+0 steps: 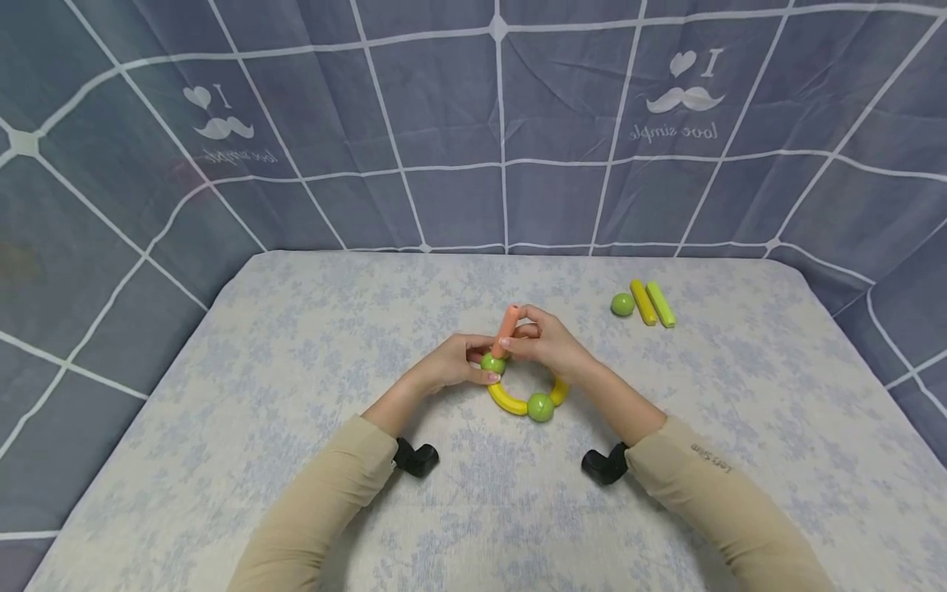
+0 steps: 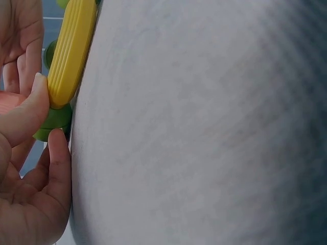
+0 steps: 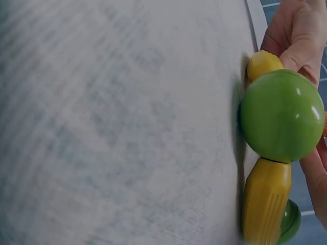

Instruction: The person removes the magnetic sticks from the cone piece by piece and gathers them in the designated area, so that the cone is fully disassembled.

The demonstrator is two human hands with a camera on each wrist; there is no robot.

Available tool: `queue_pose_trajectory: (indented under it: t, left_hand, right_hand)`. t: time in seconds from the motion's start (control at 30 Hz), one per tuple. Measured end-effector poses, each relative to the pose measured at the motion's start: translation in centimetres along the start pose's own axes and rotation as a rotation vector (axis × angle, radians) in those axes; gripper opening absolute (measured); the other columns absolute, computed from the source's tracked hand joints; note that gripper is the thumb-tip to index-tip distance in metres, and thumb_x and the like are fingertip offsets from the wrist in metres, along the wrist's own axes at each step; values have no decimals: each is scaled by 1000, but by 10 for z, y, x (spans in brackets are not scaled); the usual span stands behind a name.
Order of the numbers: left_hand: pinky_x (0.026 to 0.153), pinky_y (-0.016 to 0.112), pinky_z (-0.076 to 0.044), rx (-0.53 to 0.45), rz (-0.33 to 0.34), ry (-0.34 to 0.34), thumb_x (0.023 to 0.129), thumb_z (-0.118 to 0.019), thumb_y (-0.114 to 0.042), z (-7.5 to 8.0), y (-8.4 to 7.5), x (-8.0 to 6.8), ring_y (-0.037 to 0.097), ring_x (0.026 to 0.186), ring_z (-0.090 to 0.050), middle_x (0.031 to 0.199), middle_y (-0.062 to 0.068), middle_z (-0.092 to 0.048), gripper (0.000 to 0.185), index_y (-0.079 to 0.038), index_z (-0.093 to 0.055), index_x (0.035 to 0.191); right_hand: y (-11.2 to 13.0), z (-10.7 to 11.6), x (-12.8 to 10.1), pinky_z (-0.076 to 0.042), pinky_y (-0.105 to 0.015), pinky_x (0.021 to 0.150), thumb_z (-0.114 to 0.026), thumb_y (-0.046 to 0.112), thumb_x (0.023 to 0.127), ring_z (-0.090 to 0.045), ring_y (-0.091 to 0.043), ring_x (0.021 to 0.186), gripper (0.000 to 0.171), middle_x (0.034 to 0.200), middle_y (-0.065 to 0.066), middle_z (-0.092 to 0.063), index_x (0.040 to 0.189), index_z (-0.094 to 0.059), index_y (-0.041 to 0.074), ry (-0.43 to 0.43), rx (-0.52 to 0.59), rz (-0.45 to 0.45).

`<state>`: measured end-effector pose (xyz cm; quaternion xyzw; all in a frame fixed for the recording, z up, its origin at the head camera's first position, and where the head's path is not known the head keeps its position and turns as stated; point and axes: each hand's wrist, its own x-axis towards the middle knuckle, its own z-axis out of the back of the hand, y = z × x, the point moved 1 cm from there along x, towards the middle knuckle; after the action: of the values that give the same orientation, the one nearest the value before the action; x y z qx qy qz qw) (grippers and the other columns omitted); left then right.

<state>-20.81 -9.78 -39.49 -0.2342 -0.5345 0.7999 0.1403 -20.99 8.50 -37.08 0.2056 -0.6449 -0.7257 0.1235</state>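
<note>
Sleeves: two beige sleeves come in from the near edge, each with a black wrist camera.
Worktop: a worktop with a pale flowered cloth carries everything.
Ring: a curved chain of yellow curved pieces and a green ball lies flat in the middle, between both hands.
Left hand: the left hand pinches a second green ball at the ring's open end, thumb and fingers curled on it.
Right hand: the right hand grips an orange stick, tilted, its lower end at that ball.
Handling: the parts look like light, stiff, glossy plastic; balls may slip, so I would hold the ribbed pieces.
Far: a loose green ball and two yellow sticks lie well apart, at far right.
</note>
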Motion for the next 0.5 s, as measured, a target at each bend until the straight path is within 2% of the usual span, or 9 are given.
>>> queue_pose_trajectory:
  t: [0.1, 0.3, 0.5]
  left_hand:
    - [75, 23, -45, -3, -9, 2, 78, -73, 0, 0, -1, -2, 17, 94, -54, 118, 11, -59, 56, -2, -54, 130]
    - [74, 22, -45, -2, -17, 7, 78, -73, 1, 0, -1, -1, 16, 91, -55, 118, 12, -60, 54, -1, -55, 129]
    - [73, 22, -45, 7, -13, 6, 78, -73, 0, 0, -1, 0, 15, 90, -53, 118, 11, -60, 55, -2, -54, 130]
  right_hand:
    - [0, -2, 2, -50, -34, 84, -61, 4, 90, -62, -18, 87, 36, 95, -14, -67, 122, -46, -3, -24, -33, 2]
    - [3, -5, 4, -48, -42, 88, -56, 1, 92, -62, -22, 91, 35, 104, -22, -62, 124, -43, -4, -29, -17, -23]
    - [3, -7, 6, -48, -41, 88, -53, 1, 93, -60, -27, 96, 25, 106, -23, -59, 116, -42, -2, -16, -41, -13]
